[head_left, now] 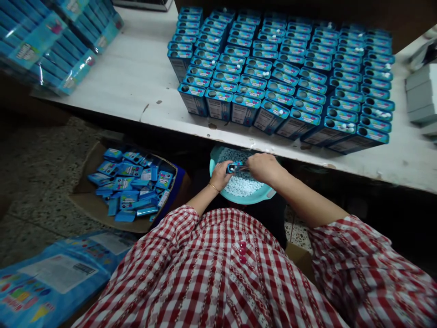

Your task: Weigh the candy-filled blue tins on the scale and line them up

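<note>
My left hand (220,176) is closed around a small blue candy box (234,167), whose top with a round opening faces up and shows white bits. The box is above a turquoise basin (244,199) filled with small pale candies (241,186). My right hand (264,167) is closed, just right of the box and over the basin. A thin shiny piece reaches from its fingers toward the box; its kind cannot be made out.
On the white table (136,77) stand close rows of upright blue candy boxes (246,102). Plastic-wrapped packs (51,41) lie at the table's left. A cardboard carton (99,216) of loose blue boxes is on the floor, near a large blue bag (61,273). Pale blocks (421,93) are at right.
</note>
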Motion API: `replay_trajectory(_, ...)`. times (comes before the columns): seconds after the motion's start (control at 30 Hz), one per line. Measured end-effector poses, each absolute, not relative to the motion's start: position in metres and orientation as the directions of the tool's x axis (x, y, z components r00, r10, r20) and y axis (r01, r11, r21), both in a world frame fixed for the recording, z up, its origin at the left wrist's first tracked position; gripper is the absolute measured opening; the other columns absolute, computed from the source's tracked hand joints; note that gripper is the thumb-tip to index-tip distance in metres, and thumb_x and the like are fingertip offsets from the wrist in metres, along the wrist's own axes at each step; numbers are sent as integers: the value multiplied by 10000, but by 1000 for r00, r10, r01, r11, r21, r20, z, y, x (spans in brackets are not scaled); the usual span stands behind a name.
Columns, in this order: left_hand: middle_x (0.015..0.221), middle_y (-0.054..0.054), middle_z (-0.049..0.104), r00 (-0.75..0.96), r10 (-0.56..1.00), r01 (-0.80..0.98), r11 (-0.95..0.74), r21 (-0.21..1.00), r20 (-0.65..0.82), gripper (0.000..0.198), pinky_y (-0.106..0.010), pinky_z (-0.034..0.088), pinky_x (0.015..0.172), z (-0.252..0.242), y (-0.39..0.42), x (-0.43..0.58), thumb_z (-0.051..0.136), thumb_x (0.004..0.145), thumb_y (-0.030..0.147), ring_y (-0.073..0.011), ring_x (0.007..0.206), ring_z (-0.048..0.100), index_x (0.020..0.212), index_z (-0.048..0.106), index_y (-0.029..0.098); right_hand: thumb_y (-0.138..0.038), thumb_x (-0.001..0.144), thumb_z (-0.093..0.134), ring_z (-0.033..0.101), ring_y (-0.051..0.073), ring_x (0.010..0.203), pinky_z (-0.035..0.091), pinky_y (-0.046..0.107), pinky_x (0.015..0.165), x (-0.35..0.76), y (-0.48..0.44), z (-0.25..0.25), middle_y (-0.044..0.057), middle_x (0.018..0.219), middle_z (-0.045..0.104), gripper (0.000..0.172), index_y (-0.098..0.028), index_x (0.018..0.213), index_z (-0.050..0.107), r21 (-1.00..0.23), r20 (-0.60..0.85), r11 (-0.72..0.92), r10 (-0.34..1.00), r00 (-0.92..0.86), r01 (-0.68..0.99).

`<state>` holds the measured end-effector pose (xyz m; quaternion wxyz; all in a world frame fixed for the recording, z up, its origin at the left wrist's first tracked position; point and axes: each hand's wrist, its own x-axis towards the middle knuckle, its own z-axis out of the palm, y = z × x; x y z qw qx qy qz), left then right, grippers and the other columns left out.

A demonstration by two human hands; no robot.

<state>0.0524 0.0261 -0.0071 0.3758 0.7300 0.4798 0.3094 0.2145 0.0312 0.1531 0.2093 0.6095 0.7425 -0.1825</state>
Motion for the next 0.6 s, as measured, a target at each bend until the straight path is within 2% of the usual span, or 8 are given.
replay_trajectory(0.1,1041,-92,637,251,965,414,-184,891,83,366,-369,433,880,0,25,41,656,700,232,-242,974,589,1055,579,185,-166,825,444,617,214,927,440,288,805,252,20,136,96,956,679,309,-202,1019,681,-64,-509,166,843,-175,984)
replay_trajectory(0.2,1000,-62,647,121,991,355,-97,930,58,376,-330,455,834,6,24,25,680,684,277,-205,900,606,1035,582,188,-168,834,433,590,179,1006,433,231,805,282,8,93,41,1090,651,372,-265,1140,622,-142,-488,80,861,-140,987)
replay_trajectory(0.3,947,-46,650,29,1000,286,-14,958,6,399,-303,469,798,5,23,15,685,675,321,-171,838,606,1029,574,175,-108,839,396,603,187,995,442,241,797,278,-1,37,104,1092,641,375,-194,1123,625,-35,-557,-55,830,26,998)
replay_trajectory(0.37,927,-45,647,-12,999,225,38,974,-36,417,-298,473,790,0,24,12,687,671,341,-161,825,603,1030,569,165,-79,843,369,618,206,966,454,264,790,260,-5,6,159,1039,648,354,-127,1053,650,-10,-592,-76,804,55,997)
replay_trajectory(0.47,939,-51,641,-57,994,106,101,989,-95,438,-299,476,797,-9,29,13,697,663,356,-160,845,601,1031,567,157,-79,858,341,606,221,999,462,287,805,232,-10,-23,189,1083,627,360,-105,1048,645,-81,-601,-43,799,-14,996)
replay_trajectory(0.6,947,-49,636,-87,990,17,114,993,-113,458,-302,476,809,-16,36,17,717,644,359,-158,856,601,1031,571,160,-65,821,388,589,201,1042,452,269,845,221,-10,-40,114,1146,622,393,-181,1103,636,-211,-605,-31,789,-106,977)
